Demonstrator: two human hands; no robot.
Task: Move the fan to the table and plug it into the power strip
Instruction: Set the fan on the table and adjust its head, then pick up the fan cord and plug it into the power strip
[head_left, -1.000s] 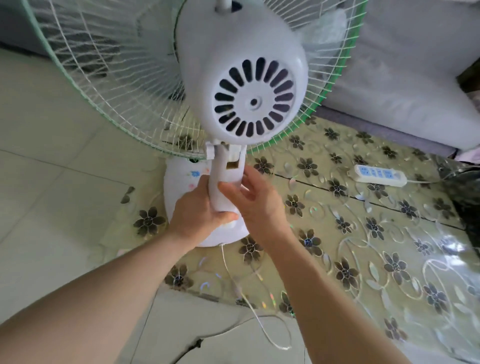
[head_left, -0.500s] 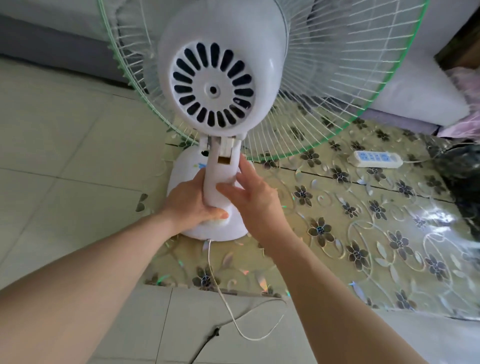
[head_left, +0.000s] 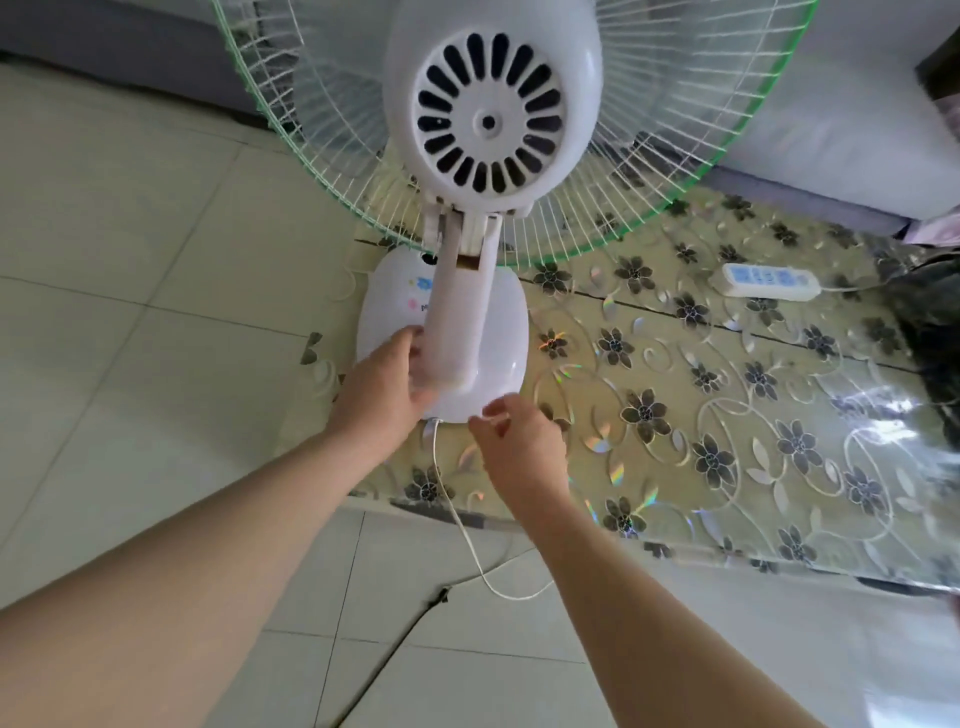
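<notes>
So the white plastic desk fan with the green-rimmed wire cage (head_left: 457, 322) is standing upright on the low surface covered in a shiny floral-print plastic sheet (head_left: 727, 415), near its left edge, with the motor housing facing me. My left hand (head_left: 387, 387) is wrapped around the bottom of the fan's neck, right where it meets the oval base. My right hand (head_left: 519, 441) is off the fan, just beside the near rim of the base, fingers loosely curled and holding nothing. The fan's thin white cord (head_left: 470, 540) runs out from the base, over the surface edge and loops above the pale tiled floor (head_left: 130, 260). The white power strip with blue sockets (head_left: 766, 280) lies on the far right side of the surface, well apart from the fan.
</notes>
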